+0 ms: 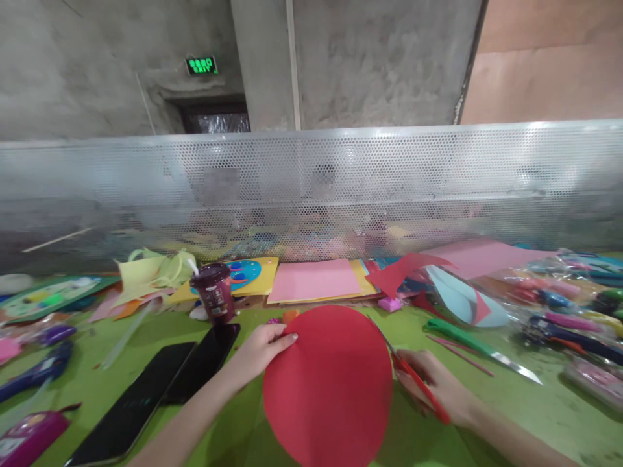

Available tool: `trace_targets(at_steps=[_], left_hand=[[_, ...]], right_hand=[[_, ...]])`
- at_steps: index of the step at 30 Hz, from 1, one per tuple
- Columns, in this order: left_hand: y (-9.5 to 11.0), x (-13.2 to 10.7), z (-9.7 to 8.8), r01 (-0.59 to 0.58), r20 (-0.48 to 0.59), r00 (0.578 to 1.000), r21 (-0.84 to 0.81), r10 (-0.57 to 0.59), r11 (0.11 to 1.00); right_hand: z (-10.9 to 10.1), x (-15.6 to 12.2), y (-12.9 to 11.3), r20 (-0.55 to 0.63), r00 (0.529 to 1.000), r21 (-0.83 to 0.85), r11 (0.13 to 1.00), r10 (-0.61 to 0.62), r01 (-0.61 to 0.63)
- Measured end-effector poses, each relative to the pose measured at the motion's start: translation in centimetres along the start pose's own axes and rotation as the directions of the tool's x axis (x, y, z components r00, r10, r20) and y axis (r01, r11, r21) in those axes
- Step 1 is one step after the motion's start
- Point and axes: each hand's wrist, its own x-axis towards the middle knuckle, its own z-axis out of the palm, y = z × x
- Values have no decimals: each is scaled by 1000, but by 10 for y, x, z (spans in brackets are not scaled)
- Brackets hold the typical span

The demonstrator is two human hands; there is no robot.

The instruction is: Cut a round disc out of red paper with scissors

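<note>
A large red paper disc [331, 389], roughly oval in outline, is held up over the green table in the middle of the view. My left hand [265, 350] pinches its upper left edge, thumb on the front face. In my right hand [433, 383] is a pair of red-handled scissors [422, 388], fingers closed round the handles. The blades point up and left, by the disc's upper right edge; whether they touch the paper I cannot tell. Beyond the disc lie pink paper sheets [314, 280] and a small pink block [390, 304].
Two black phones [136, 402] and a dark drink cup [214, 295] stand to the left. A green-handled knife [481, 347] lies on the right, near red and pale blue paper scraps [460, 295]. A perforated metal screen [311, 194] runs along the back of the table [540, 415].
</note>
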Motion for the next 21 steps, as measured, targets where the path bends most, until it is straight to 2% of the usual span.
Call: trace_targets(at_steps=[15,21], left_hand=[[2,1,-1,-2,20,1000,-24,3,1000],[2,0,-1,-50,-9,999,8,50,999]], right_hand=[[1,1,3,-4,1000,-12,1000,12,-12],[2,0,-1,-33,999,-30,999,20,-21]])
